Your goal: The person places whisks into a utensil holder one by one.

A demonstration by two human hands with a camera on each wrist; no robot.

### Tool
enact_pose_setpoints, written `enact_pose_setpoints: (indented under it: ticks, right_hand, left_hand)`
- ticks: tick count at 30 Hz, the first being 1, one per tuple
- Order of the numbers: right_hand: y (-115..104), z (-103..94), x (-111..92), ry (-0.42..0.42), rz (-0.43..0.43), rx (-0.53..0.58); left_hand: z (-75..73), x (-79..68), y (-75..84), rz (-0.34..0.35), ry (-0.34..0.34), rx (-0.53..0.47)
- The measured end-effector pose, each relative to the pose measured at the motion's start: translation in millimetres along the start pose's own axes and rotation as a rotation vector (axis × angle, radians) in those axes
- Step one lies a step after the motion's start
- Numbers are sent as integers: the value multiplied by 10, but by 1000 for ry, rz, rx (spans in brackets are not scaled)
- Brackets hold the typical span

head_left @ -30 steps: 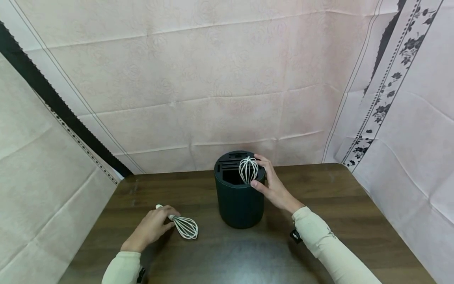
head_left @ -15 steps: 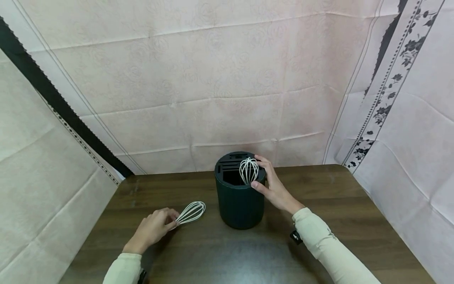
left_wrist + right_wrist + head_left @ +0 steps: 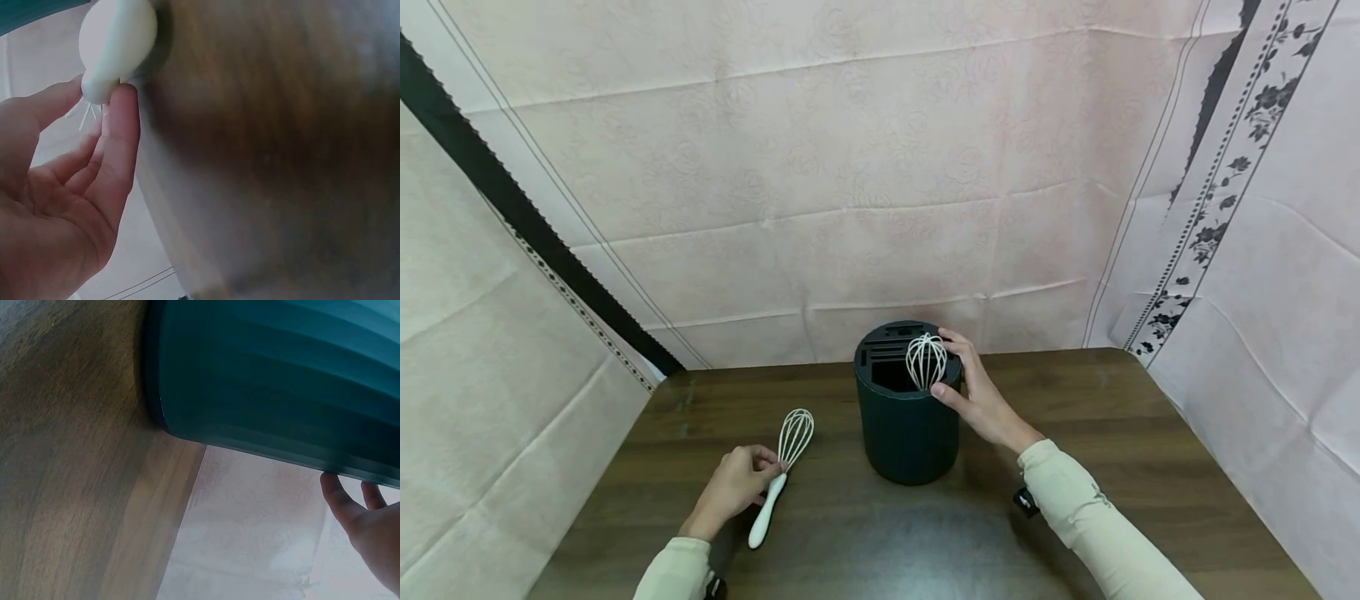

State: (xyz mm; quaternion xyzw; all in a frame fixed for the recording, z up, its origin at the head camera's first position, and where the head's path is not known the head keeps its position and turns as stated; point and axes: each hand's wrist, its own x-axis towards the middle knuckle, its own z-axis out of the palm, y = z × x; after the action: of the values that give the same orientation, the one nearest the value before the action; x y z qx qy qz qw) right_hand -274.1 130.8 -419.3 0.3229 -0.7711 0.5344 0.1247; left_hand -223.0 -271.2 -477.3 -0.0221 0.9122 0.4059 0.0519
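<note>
A white whisk (image 3: 766, 515) is pinched at its neck between the thumb and fingers of my left hand (image 3: 733, 487), left of the dark green utensil holder (image 3: 906, 442). Its wire head points up and away, its handle down toward me. In the left wrist view the rounded handle (image 3: 119, 37) fills the top, close over the table. My right hand (image 3: 985, 404) grips the holder's right rim, thumb at the front and fingers farther back. A second whisk (image 3: 926, 362) stands in the holder with its wires up; its handle is hidden inside.
The holder stands on a brown wooden table (image 3: 1075, 467) near the back edge. Its top has a square opening and several slots (image 3: 891, 350) toward the rear. Pale patterned cloth (image 3: 850, 167) hangs behind and at both sides.
In my left hand the whisk has turned: its wire head swung from lower right to pointing up and away, and its handle now points toward me. The right hand and holder stayed put.
</note>
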Motion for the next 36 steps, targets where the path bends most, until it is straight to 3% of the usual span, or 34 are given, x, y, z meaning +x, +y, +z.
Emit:
enact_pose_setpoints:
  ticks: [7, 11, 15, 19, 29, 36]
  right_hand:
    - [4, -14, 21, 3, 2, -14]
    - [-13, -20, 22, 2, 2, -8]
    - [-18, -19, 23, 4, -5, 5]
    - [-15, -15, 24, 5, -12, 9]
    - [3, 14, 4, 10, -16, 23]
    - [-5, 22, -1, 15, -28, 33]
  left_hand:
    - [-49, -10, -2, -60, 21, -48]
    - [-86, -49, 14, -100, -12, -77]
    - [-67, -65, 33, -123, -45, -132]
    - [-17, -55, 46, -138, -30, -142]
    - [86, -25, 77, -166, 23, -296]
    - [66, -53, 231, -114, 59, -441]
